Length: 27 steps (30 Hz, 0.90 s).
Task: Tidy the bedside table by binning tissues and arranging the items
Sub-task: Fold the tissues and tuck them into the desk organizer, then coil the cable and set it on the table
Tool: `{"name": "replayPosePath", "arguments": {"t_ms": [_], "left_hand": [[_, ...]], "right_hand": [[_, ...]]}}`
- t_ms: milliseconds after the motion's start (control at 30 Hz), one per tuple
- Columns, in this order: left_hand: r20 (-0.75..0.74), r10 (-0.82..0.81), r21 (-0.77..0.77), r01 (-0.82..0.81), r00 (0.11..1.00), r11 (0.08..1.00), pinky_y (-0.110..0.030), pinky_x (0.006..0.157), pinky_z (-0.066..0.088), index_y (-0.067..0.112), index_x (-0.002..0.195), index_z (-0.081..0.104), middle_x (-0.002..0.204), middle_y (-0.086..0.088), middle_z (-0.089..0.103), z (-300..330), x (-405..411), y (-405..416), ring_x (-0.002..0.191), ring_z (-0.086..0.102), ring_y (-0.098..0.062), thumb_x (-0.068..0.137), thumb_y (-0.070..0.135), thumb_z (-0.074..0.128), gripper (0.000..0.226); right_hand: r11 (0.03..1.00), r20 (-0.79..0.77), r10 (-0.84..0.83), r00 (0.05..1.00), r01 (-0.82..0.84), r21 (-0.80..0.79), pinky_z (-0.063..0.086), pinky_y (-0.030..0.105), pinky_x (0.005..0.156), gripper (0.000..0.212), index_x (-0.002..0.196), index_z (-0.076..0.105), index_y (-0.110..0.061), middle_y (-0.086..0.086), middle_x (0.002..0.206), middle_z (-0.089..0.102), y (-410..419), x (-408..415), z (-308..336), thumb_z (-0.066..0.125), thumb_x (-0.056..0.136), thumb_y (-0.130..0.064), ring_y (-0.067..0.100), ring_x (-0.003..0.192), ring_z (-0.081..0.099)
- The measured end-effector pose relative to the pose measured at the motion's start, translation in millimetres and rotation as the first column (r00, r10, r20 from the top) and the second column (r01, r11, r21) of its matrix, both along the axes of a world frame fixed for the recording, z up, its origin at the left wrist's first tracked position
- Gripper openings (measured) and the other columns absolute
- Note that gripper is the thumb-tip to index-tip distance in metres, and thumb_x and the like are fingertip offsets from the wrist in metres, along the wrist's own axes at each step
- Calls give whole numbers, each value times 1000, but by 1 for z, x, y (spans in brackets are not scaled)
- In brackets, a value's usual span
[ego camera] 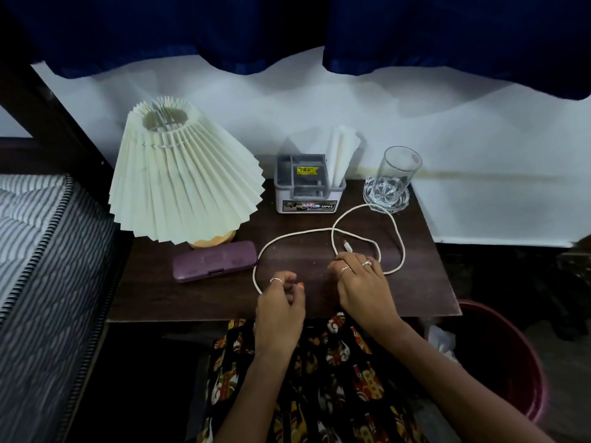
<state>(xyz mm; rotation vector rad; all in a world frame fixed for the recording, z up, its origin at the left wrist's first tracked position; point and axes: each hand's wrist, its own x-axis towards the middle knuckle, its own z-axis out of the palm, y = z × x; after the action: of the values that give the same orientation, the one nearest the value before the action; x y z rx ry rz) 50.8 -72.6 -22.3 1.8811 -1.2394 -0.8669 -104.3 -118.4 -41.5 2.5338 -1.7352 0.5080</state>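
Cable (332, 233), white and loose, lies in loops across the middle of the table (425, 282), one loop reaching back to touch the glass (396, 174) at the back right corner, another curving forward toward the front edge. Its plug end points up just behind the right hand (361, 282). That hand rests palm down on the table with fingers bent over the cable; whether it actually grips the cord cannot be told. The left hand (281, 302) sits at the front edge with fingers curled, the cable running in under it, and seems to pinch it. A grey organiser (307, 187) stands at the back edge with white tissues (342, 155) upright in its right compartment. A purple case (214, 262) lies flat near the left side, just in front of the lamp (179, 174). A red bin (518, 356) holding crumpled tissue stands off the table's front right corner.
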Motion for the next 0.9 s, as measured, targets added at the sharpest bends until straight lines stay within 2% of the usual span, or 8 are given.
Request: {"name": "replayPosePath", "arguments": {"t_ms": [167,333,467,567,633,767,833,900], "left_hand": [[7,-20,9,20,1000,1000,2,60,40,19,106,60,88,11,61,-5,-2,4,72,55,11,92,20,58,14],[4,-31,23,31,1000,999,1,59,40,18,108,60,90,13,60,-8,-4,4,73,55,9,93,20,57,15],[-8,-46,38,46,999,998,-2,59,40,21,109,59,83,19,55,-10,-12,1,75,56,9,93,23,57,16],[11,-76,44,75,997,996,-10,70,46,23,112,57,90,16,60,-12,-17,-2,80,57,6,92,25,58,20],[81,-147,51,143,986,988,-19,84,47,28,115,55,103,13,62,-15,-18,-1,95,56,0,89,30,62,28],[311,-428,119,412,848,903,-28,111,28,32,136,42,142,16,40,-18,-23,2,134,30,-5,80,46,67,63],[400,-530,189,499,748,846,-32,116,15,34,145,31,156,15,22,-21,-29,1,145,12,-7,82,43,66,73],[448,-559,208,527,698,824,-32,117,9,34,148,24,159,14,11,-22,-36,0,147,3,-7,88,35,61,70]], "right_hand": [[1000,-28,5,1000,-4,26,39,35,91,28,101,64,-17,0,104,64,-5,-2,0,62,75,-6,23,101,62],[994,-81,-58,995,65,87,44,42,97,31,111,62,-14,4,117,64,-8,-12,-4,65,81,-24,24,110,60],[995,-96,-81,992,85,44,44,44,97,32,109,63,-13,4,117,64,-9,-20,-13,67,81,-27,23,109,62],[997,-99,-81,992,79,-23,41,46,100,30,111,62,-14,5,120,64,-13,-20,-20,60,85,-27,23,112,61],[994,-85,-97,992,93,-54,34,46,105,34,115,61,-14,5,125,62,-10,-24,-26,50,89,-31,22,116,59],[980,7,-194,981,194,-49,27,45,109,40,120,58,-15,5,133,57,8,-41,-39,42,92,-38,20,124,53],[978,6,-205,979,205,-42,29,45,108,44,122,57,-14,6,136,56,12,-47,-43,37,94,-41,21,127,51],[977,0,-206,979,205,-57,33,45,106,46,122,58,-14,6,136,56,11,-49,-44,35,94,-43,22,127,52]]}}
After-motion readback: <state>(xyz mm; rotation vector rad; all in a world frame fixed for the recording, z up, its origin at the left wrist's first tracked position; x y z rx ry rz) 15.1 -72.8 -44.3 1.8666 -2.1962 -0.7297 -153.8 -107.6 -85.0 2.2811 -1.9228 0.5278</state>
